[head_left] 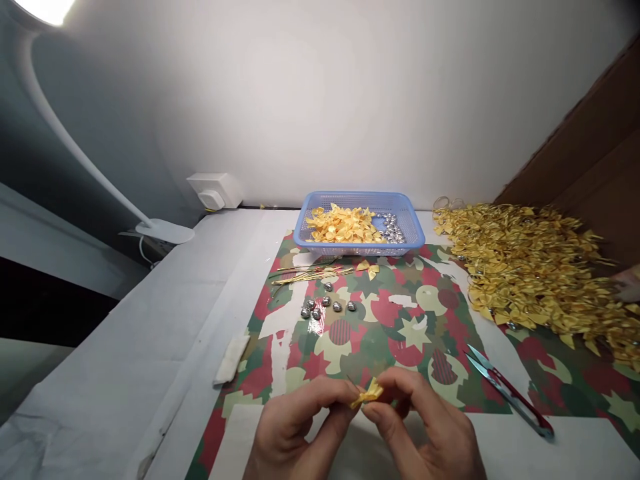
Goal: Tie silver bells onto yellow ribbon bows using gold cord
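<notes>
At the near edge of the table, a small yellow ribbon bow (371, 392) is pinched between my two hands. My left hand (299, 427) is closed, thumb and forefinger on the bow's left end, where a thin strand stands up from the fingertips. My right hand (429, 427) grips the bow's right side between thumb and finger. Beyond them lie several silver bells (337, 307), a bundle of thin gold cords (310, 275) and a couple of loose yellow bows (370, 269).
A blue basket (360, 249) at the back holds yellow bows and silver bells. Tied yellow bows form a large pile (525, 260) on the right, with another person's hand (627, 283) beside it. Red-handled thread snips (513, 397) lie at right; a white lamp (85, 143) stands left.
</notes>
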{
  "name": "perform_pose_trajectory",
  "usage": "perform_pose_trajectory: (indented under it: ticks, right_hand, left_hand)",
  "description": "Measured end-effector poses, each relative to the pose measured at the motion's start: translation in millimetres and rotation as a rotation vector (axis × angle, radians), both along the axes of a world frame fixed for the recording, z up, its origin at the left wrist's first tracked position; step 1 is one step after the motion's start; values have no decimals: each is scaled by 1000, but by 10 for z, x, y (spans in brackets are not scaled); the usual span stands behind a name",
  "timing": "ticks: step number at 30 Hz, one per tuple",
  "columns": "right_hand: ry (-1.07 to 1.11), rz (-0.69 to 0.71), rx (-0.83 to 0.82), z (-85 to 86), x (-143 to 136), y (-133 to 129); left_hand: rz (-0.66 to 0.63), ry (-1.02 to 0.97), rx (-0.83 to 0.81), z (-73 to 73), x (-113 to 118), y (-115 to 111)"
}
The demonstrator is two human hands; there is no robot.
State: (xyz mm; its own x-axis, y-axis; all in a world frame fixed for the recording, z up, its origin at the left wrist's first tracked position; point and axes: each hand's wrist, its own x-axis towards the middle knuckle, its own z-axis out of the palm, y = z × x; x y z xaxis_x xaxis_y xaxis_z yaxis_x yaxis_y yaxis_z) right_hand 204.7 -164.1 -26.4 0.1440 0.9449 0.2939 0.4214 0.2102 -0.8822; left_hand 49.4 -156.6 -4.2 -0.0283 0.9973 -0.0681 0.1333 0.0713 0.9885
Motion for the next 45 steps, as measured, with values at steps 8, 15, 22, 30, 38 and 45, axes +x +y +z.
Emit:
perform_pose_trajectory:
  ticks: [8, 15, 22, 30, 38, 45]
  right_hand:
    - [237, 450, -484, 191, 323, 334]
    - [571, 648, -789, 224, 269, 418]
    - [443, 734, -784, 235, 289, 465]
    - [709, 417, -633, 214, 219, 565]
    - [1068, 289, -649, 238, 193, 632]
    - [1150, 173, -540, 268, 303, 703]
  left_hand:
    - [-191, -161, -190, -38, -35, 126]
    - [-334, -128, -143, 15, -21, 166]
    - [-471, 77, -50, 90, -38, 232]
    - [-384, -126, -243, 75, -65, 265]
    - [-366, -514, -504, 133, -102, 167]
    - [-352, -500, -504, 131, -87, 156]
